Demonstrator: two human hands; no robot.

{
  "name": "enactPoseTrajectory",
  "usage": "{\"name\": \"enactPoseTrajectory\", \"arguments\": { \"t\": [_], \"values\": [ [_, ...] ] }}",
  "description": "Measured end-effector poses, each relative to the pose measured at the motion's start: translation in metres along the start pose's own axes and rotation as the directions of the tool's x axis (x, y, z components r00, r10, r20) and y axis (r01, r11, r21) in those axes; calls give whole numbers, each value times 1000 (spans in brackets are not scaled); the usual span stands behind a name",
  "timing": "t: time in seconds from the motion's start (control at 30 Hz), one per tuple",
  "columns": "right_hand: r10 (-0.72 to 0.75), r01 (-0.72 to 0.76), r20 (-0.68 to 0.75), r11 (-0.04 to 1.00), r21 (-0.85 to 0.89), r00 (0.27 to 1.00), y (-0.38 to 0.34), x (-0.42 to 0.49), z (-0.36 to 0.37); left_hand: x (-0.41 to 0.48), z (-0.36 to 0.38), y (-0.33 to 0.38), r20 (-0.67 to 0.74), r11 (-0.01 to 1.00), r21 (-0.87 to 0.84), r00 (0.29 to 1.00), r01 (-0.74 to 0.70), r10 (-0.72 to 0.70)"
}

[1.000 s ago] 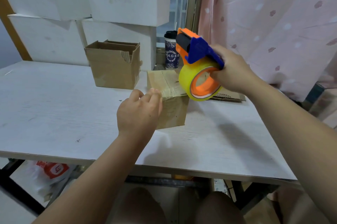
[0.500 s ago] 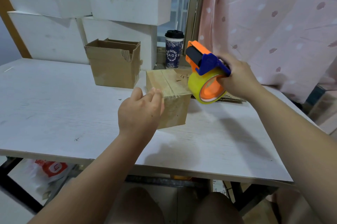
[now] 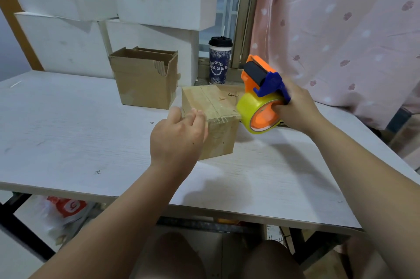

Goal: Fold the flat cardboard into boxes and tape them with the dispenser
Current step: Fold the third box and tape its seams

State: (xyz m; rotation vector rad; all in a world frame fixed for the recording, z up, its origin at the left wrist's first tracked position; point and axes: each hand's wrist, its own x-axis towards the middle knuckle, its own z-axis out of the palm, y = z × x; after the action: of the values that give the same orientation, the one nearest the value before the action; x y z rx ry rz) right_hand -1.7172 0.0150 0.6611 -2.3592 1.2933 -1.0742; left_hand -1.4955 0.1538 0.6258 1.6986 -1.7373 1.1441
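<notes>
White table (image 3: 68, 131), centre frame: your left hand (image 3: 177, 135) rests relaxed fingers against the taped box (image 3: 220, 140); your right hand (image 3: 297, 108) grips the dispenser (image 3: 255, 106).

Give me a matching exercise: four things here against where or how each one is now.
1 closed brown cardboard box
2 open brown cardboard box
3 orange and blue tape dispenser
4 patterned paper cup with black lid

a by the window
b gripped by the right hand
c tape across its top
d flaps standing up

Pairs: 1-c, 2-d, 3-b, 4-a
</notes>
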Motion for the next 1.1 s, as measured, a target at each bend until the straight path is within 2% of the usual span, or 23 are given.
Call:
{"name": "enactPoseTrajectory", "arguments": {
  "t": [0.07,0.13,0.3,0.47,0.67,0.8,1.0,1.1],
  "values": [
    [70,-70,-7,997,8,997,7,-1,8,0,0,0,-4,1000,-11,1000,3,-3],
    [81,-81,1,996,23,997,12,-2,16,1,0,0,-9,1000,-12,1000,6,-6],
    [103,-91,-32,960,265,994,9,-9,24,0,1,1,0,1000,-20,1000,17,-17],
    [166,-134,-75,938,319,983,5,-14,29,0,0,4,1,998,-41,998,56,-56],
    [254,-255,53,897,361,966,12,-10,34,2,0,8,-12,994,-48,995,99,-100],
    [266,-268,53,904,334,963,8,-7,30,1,0,8,6,994,-63,996,88,-88],
    [367,-448,265,798,404,892,7,-2,29,2,-2,11,83,990,-30,988,135,-132],
    [363,-430,235,816,387,901,9,-2,31,2,-4,14,130,986,-28,979,161,-157]
  ]
}}
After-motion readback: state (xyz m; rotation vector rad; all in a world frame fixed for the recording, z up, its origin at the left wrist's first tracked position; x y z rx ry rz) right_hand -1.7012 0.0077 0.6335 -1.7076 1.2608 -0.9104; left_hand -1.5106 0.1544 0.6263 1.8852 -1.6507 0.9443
